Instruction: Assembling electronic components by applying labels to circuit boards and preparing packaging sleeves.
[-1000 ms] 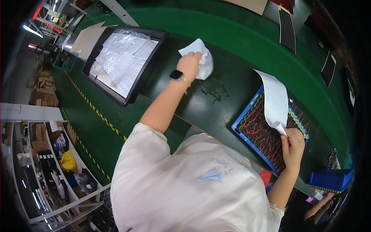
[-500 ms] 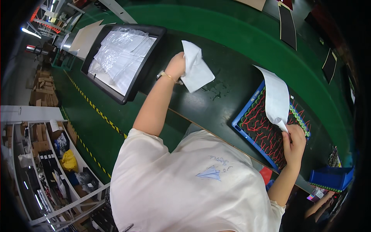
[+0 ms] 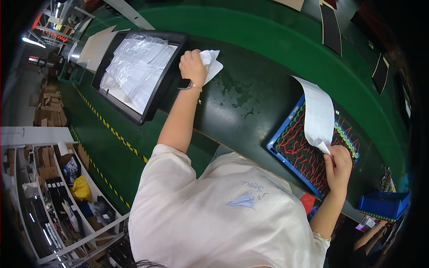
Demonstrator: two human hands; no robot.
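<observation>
My left hand grips a crumpled white tissue over the dark green tabletop, beside the black tray. To its right, wet droplets lie on the surface. Between thumb and fingers, my right hand pinches the curled lower end of a white paper sheet. That sheet hangs over a blue crate, covering part of it. Inside the crate are rows of green-rimmed round parts with red wires.
A black tray with white sheets in clear plastic stands at the left. Another blue bin is at far right, near another person's arm. Shelving and yellow-black floor tape lie at the left.
My left hand has moved left and slightly away with the tissue, which is now more bunched up. More wet droplets show on the table. My right hand has barely moved.
</observation>
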